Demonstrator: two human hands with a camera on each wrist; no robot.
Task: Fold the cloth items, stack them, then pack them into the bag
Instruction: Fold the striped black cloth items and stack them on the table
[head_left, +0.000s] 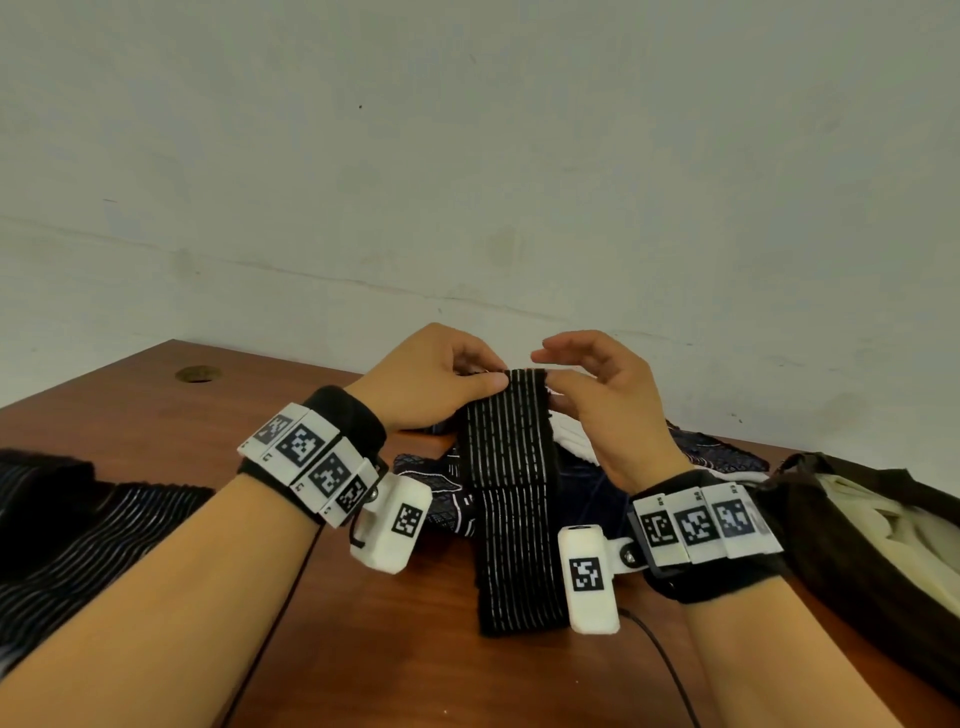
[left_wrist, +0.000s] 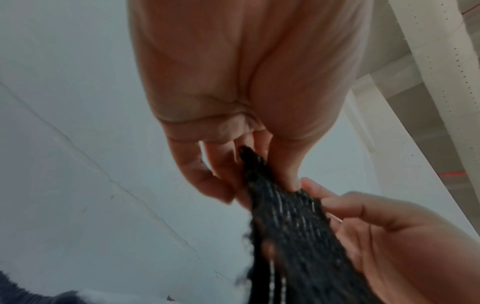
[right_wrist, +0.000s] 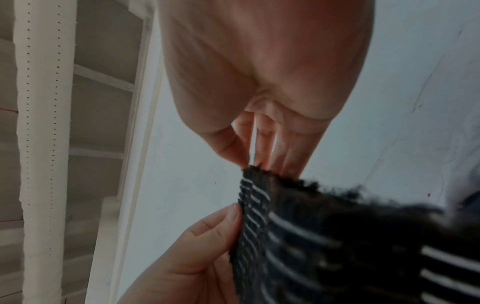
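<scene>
A narrow black cloth with thin white stripes (head_left: 511, 493) hangs from both hands above the brown table (head_left: 389, 649), its lower end lying on the wood. My left hand (head_left: 441, 379) pinches its top left corner between thumb and fingers. My right hand (head_left: 597, 395) pinches the top right corner with the thumb, the other fingers raised and loosely curved. The left wrist view shows the cloth (left_wrist: 293, 226) pinched by the left hand (left_wrist: 254, 164). In the right wrist view the right hand (right_wrist: 257, 160) holds the cloth's (right_wrist: 337, 236) frayed edge. A dark bag (head_left: 857, 545) with a pale lining stands open at the right.
A pile of dark patterned and white cloths (head_left: 701, 452) lies behind the hands. Another black striped cloth (head_left: 78, 530) is spread at the left edge. A thin black cable (head_left: 670, 675) runs across the front of the table. A pale wall (head_left: 467, 156) rises behind the table.
</scene>
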